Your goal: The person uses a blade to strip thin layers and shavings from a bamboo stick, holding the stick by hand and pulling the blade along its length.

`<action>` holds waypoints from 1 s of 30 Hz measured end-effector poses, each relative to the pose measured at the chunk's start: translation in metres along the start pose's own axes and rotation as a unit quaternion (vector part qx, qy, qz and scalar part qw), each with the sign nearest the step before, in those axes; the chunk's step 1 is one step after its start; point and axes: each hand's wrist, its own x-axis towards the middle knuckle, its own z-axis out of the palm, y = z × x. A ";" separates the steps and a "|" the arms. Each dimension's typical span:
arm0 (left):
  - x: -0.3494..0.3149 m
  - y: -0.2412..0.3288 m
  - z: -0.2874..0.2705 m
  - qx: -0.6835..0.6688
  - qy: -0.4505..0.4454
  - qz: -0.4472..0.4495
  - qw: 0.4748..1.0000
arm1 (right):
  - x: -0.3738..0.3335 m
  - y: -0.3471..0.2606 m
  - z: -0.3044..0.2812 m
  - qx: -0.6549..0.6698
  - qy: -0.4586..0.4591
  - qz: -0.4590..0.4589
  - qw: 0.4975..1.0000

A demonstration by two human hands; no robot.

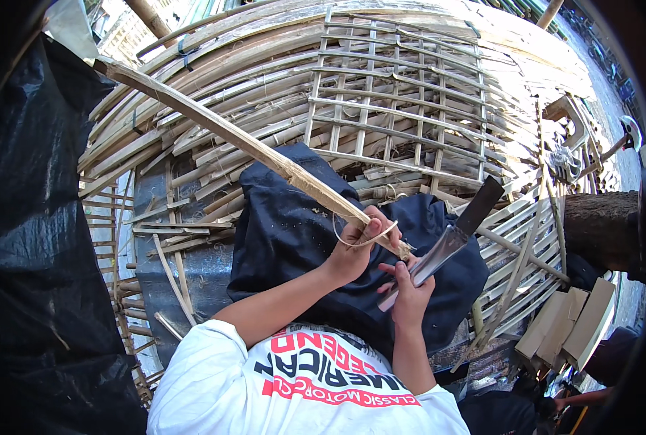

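A long split bamboo strip (254, 145) slants from the far upper left down to my lap, its near end frayed and splintered. My left hand (354, 250) is closed round it close to that end. A thin pale shaving loops about the left fingers. In my right hand (412, 288) is a knife (440, 251), tilted up to the right, with a shiny metal part and a dark, square-ended part beyond it. The right fingertips are at the splintered end of the strip; whether they pinch it, I cannot tell. Dark cloth (279, 217) covers my lap beneath both hands.
Ahead lies a large stack of bamboo strips (265, 94) with a bamboo lattice (403, 94) on top. A black plastic sheet (40, 217) hangs at the left. To the right are another slatted bamboo panel (511, 268), a log (602, 225) and cardboard boxes (566, 326).
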 end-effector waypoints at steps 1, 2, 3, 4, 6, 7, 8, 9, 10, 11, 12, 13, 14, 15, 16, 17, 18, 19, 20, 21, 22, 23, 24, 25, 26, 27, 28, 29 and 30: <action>0.000 -0.002 -0.001 0.000 -0.004 -0.005 1.000 | 0.002 0.003 -0.001 0.022 0.007 0.004 1.000; 0.000 -0.005 -0.001 -0.001 -0.008 -0.008 1.000 | 0.005 0.003 -0.002 0.044 0.010 0.006 0.999; 0.000 -0.006 -0.002 -0.030 -0.021 -0.011 0.999 | 0.007 0.003 -0.003 0.067 0.013 0.007 0.998; -0.001 -0.007 -0.003 -0.019 -0.020 -0.036 0.999 | 0.009 0.003 -0.004 0.089 0.016 0.009 0.996; 0.003 0.003 -0.001 0.004 -0.020 -0.083 0.996 | 0.014 -0.001 -0.007 0.109 0.023 0.021 0.994; 0.003 0.001 -0.009 0.031 -0.055 -0.092 0.994 | 0.015 -0.003 -0.009 0.117 0.023 0.022 0.993; 0.006 0.003 -0.012 0.063 -0.066 -0.085 0.992 | 0.017 -0.006 -0.012 0.125 0.026 0.020 0.992; 0.008 0.008 -0.017 0.097 -0.073 -0.076 0.990 | 0.017 -0.008 -0.012 0.146 0.023 0.033 0.989; 0.010 0.014 -0.024 0.132 -0.080 -0.068 0.986 | 0.018 -0.010 -0.013 0.166 0.020 0.043 0.985; 0.013 0.021 -0.039 0.212 -0.096 -0.077 0.970 | 0.019 -0.013 -0.012 0.185 0.018 0.052 0.981; 0.017 0.033 -0.048 0.325 -0.118 -0.064 0.936 | 0.020 -0.014 -0.013 0.205 0.014 0.060 0.977; 0.014 0.040 -0.055 0.371 -0.112 -0.057 0.920 | 0.021 -0.013 -0.013 0.205 0.017 0.064 0.977; 0.012 0.048 -0.060 0.416 -0.106 -0.048 0.902 | 0.021 -0.012 -0.012 0.206 0.019 0.067 0.976; 0.011 0.054 -0.064 0.472 -0.111 -0.031 0.874 | 0.022 -0.011 -0.013 0.207 0.022 0.070 0.976; 0.012 0.061 -0.067 0.525 -0.116 -0.014 0.843 | 0.023 -0.011 -0.014 0.209 0.023 0.069 0.975; 0.012 0.071 -0.069 0.560 -0.103 -0.009 0.822 | 0.023 -0.010 -0.016 0.212 0.023 0.071 0.974; 0.008 0.074 -0.084 0.577 -0.074 -0.004 0.813 | 0.022 -0.008 -0.017 0.215 0.022 0.076 0.973; 0.001 0.080 -0.096 0.592 -0.028 -0.007 0.805 | 0.020 -0.006 -0.018 0.216 0.019 0.084 0.973; -0.003 0.090 -0.106 0.606 0.018 -0.005 0.795 | 0.020 -0.007 -0.017 0.217 0.013 0.088 0.972; -0.006 0.100 -0.117 0.639 0.046 -0.012 0.768 | 0.021 -0.008 -0.018 0.217 0.008 0.087 0.972; -0.011 0.110 -0.128 0.670 0.076 -0.018 0.739 | 0.021 -0.008 -0.018 0.221 0.010 0.084 0.972; -0.019 0.119 -0.144 0.702 0.129 -0.017 0.700 | 0.020 -0.011 -0.017 0.225 0.006 0.081 0.971; -0.023 0.126 -0.152 0.729 0.180 -0.016 0.661 | 0.020 -0.012 -0.017 0.228 0.003 0.077 0.971; -0.027 0.136 -0.158 0.711 0.229 -0.047 0.663 | 0.020 -0.015 -0.019 0.230 0.011 0.077 0.970; -0.030 0.145 -0.158 0.691 0.278 -0.080 0.663 | 0.020 -0.016 -0.022 0.221 0.016 0.072 0.973; -0.034 0.150 -0.162 0.678 0.324 -0.044 0.659 | 0.019 -0.019 -0.024 0.214 0.018 0.064 0.975; -0.036 0.154 -0.165 0.661 0.368 -0.007 0.653 | 0.021 -0.021 -0.026 0.207 0.021 0.056 0.977; -0.040 0.162 -0.163 0.707 0.335 0.051 0.621 | 0.021 -0.021 -0.029 0.195 0.021 0.052 0.979; -0.037 0.170 -0.151 0.749 0.272 0.121 0.593 | 0.021 -0.024 -0.031 0.185 0.023 0.052 0.981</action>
